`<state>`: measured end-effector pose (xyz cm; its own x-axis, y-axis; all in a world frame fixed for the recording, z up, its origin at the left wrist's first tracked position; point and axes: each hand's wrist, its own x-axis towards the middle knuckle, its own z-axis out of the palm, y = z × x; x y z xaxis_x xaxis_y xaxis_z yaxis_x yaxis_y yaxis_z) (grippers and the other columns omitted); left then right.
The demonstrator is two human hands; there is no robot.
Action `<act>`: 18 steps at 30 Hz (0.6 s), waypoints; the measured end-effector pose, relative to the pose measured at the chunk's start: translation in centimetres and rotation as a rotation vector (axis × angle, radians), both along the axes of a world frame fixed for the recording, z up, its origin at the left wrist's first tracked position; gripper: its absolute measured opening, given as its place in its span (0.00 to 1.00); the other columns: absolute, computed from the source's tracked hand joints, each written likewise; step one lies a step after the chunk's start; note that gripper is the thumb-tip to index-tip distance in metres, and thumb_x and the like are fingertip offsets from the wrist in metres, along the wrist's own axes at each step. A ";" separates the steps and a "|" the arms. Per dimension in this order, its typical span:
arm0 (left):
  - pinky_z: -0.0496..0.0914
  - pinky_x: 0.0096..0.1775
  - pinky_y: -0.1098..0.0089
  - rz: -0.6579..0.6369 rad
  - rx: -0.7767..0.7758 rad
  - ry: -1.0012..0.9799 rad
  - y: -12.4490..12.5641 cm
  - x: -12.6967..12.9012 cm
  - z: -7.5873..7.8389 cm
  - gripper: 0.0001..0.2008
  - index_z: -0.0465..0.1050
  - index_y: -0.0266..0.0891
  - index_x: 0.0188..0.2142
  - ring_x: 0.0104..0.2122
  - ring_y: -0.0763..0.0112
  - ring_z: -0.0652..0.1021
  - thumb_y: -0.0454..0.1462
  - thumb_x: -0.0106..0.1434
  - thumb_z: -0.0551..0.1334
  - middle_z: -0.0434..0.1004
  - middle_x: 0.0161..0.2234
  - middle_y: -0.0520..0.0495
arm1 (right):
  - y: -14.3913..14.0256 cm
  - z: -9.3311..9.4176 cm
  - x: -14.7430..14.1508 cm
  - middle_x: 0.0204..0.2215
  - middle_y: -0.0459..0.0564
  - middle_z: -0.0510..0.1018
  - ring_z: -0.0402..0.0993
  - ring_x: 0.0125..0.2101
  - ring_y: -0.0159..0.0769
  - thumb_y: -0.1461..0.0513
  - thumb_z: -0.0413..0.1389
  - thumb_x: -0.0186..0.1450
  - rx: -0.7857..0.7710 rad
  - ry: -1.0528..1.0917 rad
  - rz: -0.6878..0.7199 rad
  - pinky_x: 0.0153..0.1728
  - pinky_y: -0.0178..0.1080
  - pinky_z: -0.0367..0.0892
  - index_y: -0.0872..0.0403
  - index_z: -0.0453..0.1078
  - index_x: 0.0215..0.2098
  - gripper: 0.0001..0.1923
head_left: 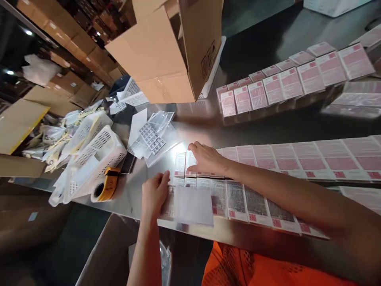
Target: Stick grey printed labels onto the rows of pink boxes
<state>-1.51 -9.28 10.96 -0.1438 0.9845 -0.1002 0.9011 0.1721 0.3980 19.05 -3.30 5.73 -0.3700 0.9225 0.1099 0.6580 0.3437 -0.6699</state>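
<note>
My right hand (pixel 206 159) reaches over the left part of a row of small pink-and-white boxes (pixel 245 155). Its thumb and fingers span one small box (pixel 191 159), gripping it at opposite edges. At the left end of the nearer row, my left hand (pixel 155 194) has its fingers curled in beside the end box (pixel 169 204). Whether it holds anything is hidden. A white sheet (pixel 193 204) lies over part of this nearer row of plastic-wrapped boxes (pixel 235 198). The two rows run close together along the metal table (pixel 133 198).
A large open carton (pixel 163 87) stands at the back. Sticker sheets (pixel 151 138) and clear bags lie left of the boxes. Beyond are white baskets (pixel 95 159), an orange tape dispenser (pixel 108 184) and another box row (pixel 274 87). The table's near edge is close to my body.
</note>
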 end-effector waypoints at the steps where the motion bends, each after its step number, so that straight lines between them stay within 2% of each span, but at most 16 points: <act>1: 0.60 0.31 0.71 0.020 0.039 -0.002 -0.7 0.1 0.2 0.24 0.75 0.39 0.27 0.28 0.66 0.75 0.52 0.66 0.51 0.78 0.24 0.48 | -0.8 0.5 -0.1 0.45 0.59 0.73 0.74 0.43 0.47 0.55 0.68 0.54 0.010 0.029 0.034 0.39 0.43 0.69 0.57 0.64 0.48 0.29; 5: 0.61 0.31 0.71 0.072 0.154 -0.020 -2.9 1.5 0.7 0.23 0.76 0.40 0.29 0.27 0.66 0.76 0.49 0.68 0.49 0.78 0.24 0.47 | -4.7 2.7 -0.4 0.44 0.54 0.76 0.75 0.41 0.37 0.52 0.63 0.61 0.023 0.199 0.149 0.40 0.38 0.70 0.55 0.66 0.49 0.24; 8: 0.62 0.31 0.71 0.096 0.241 -0.046 -4.2 2.4 1.3 0.22 0.76 0.40 0.30 0.28 0.66 0.77 0.46 0.69 0.48 0.79 0.25 0.46 | -7.4 4.1 -0.6 0.40 0.51 0.79 0.76 0.40 0.38 0.53 0.66 0.58 0.002 0.353 0.215 0.39 0.38 0.69 0.54 0.72 0.46 0.21; 10: 0.63 0.31 0.71 0.090 0.266 -0.121 -5.0 2.3 2.0 0.21 0.76 0.40 0.30 0.27 0.66 0.77 0.46 0.68 0.50 0.79 0.25 0.46 | -8.6 4.7 -0.8 0.35 0.48 0.81 0.77 0.36 0.37 0.56 0.65 0.59 -0.012 0.376 0.223 0.37 0.37 0.68 0.53 0.76 0.40 0.13; 12: 0.65 0.31 0.71 0.020 0.217 -0.288 -5.8 1.4 2.6 0.18 0.76 0.39 0.34 0.28 0.66 0.77 0.49 0.65 0.55 0.80 0.27 0.47 | -9.2 5.1 -1.0 0.31 0.45 0.82 0.77 0.33 0.33 0.61 0.63 0.62 -0.021 0.404 0.190 0.33 0.35 0.67 0.52 0.77 0.35 0.03; 13: 0.67 0.31 0.71 -0.032 0.168 -0.390 -6.2 0.7 2.8 0.17 0.76 0.39 0.39 0.29 0.66 0.78 0.49 0.62 0.59 0.80 0.30 0.46 | -9.3 5.3 -1.0 0.30 0.44 0.81 0.77 0.31 0.32 0.63 0.62 0.63 -0.019 0.429 0.167 0.32 0.34 0.66 0.52 0.78 0.34 0.02; 15: 0.70 0.33 0.71 -0.107 0.079 -0.541 -7.0 -0.4 3.1 0.25 0.73 0.40 0.49 0.33 0.65 0.79 0.48 0.55 0.68 0.81 0.38 0.45 | -9.5 5.5 -1.3 0.30 0.43 0.81 0.77 0.30 0.31 0.65 0.62 0.63 0.004 0.473 0.132 0.32 0.32 0.66 0.51 0.78 0.34 0.03; 16: 0.72 0.34 0.70 -0.113 0.053 -0.568 -7.4 -0.9 3.1 0.28 0.72 0.40 0.52 0.34 0.64 0.79 0.47 0.53 0.70 0.81 0.39 0.45 | -9.5 5.6 -1.5 0.29 0.43 0.81 0.77 0.30 0.30 0.65 0.62 0.62 0.027 0.488 0.121 0.32 0.32 0.67 0.51 0.78 0.34 0.04; 18: 0.73 0.35 0.69 -0.062 0.081 -0.532 -8.2 -1.3 2.9 0.24 0.75 0.40 0.50 0.35 0.63 0.80 0.45 0.54 0.69 0.82 0.36 0.46 | -9.6 5.6 -2.0 0.29 0.43 0.82 0.78 0.29 0.31 0.66 0.64 0.61 0.091 0.519 0.102 0.31 0.32 0.67 0.51 0.79 0.34 0.05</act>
